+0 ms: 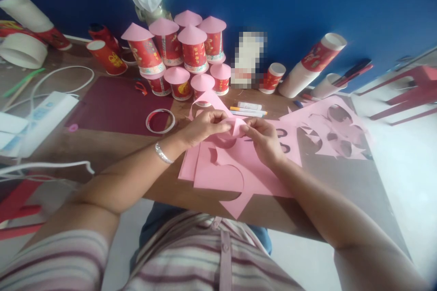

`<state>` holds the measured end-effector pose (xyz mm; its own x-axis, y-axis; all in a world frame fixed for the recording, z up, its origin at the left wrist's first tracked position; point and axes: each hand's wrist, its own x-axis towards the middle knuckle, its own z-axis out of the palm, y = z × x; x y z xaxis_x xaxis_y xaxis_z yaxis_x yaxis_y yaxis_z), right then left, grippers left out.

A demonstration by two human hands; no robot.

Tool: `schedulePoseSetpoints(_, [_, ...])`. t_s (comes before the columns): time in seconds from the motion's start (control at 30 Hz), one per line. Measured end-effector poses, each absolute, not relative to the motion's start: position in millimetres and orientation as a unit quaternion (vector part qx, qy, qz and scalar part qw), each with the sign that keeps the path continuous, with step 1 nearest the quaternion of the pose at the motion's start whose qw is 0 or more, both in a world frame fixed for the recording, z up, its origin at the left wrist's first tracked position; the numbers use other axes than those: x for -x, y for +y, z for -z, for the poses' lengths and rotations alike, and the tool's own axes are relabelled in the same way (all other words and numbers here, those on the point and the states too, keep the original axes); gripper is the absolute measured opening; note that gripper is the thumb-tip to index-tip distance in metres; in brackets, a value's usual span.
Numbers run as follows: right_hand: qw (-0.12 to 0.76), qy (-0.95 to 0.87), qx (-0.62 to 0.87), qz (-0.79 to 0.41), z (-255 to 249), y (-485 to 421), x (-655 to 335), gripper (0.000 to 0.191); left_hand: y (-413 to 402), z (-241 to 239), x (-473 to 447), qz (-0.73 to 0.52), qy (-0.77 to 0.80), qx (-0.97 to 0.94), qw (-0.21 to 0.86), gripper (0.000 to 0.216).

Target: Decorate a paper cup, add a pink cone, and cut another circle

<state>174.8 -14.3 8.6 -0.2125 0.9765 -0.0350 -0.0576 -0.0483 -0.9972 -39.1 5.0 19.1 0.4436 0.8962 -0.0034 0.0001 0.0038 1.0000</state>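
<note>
My left hand (pixel 204 126) and my right hand (pixel 264 140) meet over the table, both pinched on a small curled piece of pink paper (pixel 235 126) between them. A silver bracelet (pixel 162 153) circles my left wrist. Under the hands lie pink paper sheets (pixel 232 168) with round holes cut out of them. Behind the hands stand several red paper cups topped with pink paper cones (pixel 191 50).
A roll of tape (pixel 160 121) lies on a dark red sheet (pixel 116 104) left of my hands. Markers and a glue stick (pixel 248 108) lie behind. More cut pink sheets (pixel 327 132) lie at right. A white power strip (pixel 41 120), cables and stacked cups (pixel 312 63) line the edges.
</note>
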Motion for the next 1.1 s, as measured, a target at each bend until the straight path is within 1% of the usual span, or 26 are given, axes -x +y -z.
schedulePoseSetpoints(0.13, [0.435,-0.506,0.432,-0.607,-7,-13,-173,0.046,6,-23,42,-0.349,0.373,-0.625,0.591,0.024])
schedulePoseSetpoints(0.27, [0.422,-0.493,0.413,-0.639,-9,-12,-172,0.043,7,-25,42,-0.33,0.372,-0.633,0.594,0.029])
schedulePoseSetpoints(0.37, [0.416,-0.475,0.405,-0.661,-10,-12,-172,0.049,7,-25,41,-0.321,0.367,-0.634,0.6,0.03])
schedulePoseSetpoints(0.43, [0.414,-0.467,0.402,-0.67,-10,-12,-172,0.054,7,-25,40,-0.331,0.371,-0.634,0.593,0.036])
schedulePoseSetpoints(0.53, [0.411,-0.469,0.403,-0.669,-9,-13,-172,0.055,6,-23,39,-0.341,0.389,-0.642,0.565,0.043])
schedulePoseSetpoints(0.73, [0.399,-0.483,0.398,-0.67,-3,-13,-172,0.049,3,-23,35,-0.344,0.404,-0.668,0.522,0.037])
schedulePoseSetpoints(0.83, [0.379,-0.487,0.395,-0.681,-1,-14,-171,0.052,2,-24,34,-0.34,0.409,-0.667,0.521,0.037])
schedulePoseSetpoints(0.93, [0.402,-0.469,0.397,-0.679,-2,-14,-170,0.056,1,-21,33,-0.361,0.409,-0.634,0.548,0.041])
schedulePoseSetpoints(1.03, [0.446,-0.441,0.411,-0.662,-2,-13,-173,0.056,0,-17,31,-0.384,0.394,-0.571,0.609,0.042])
schedulePoseSetpoints(1.1, [0.457,-0.442,0.423,-0.646,-1,-11,-176,0.054,-2,-15,29,-0.367,0.383,-0.544,0.65,0.041])
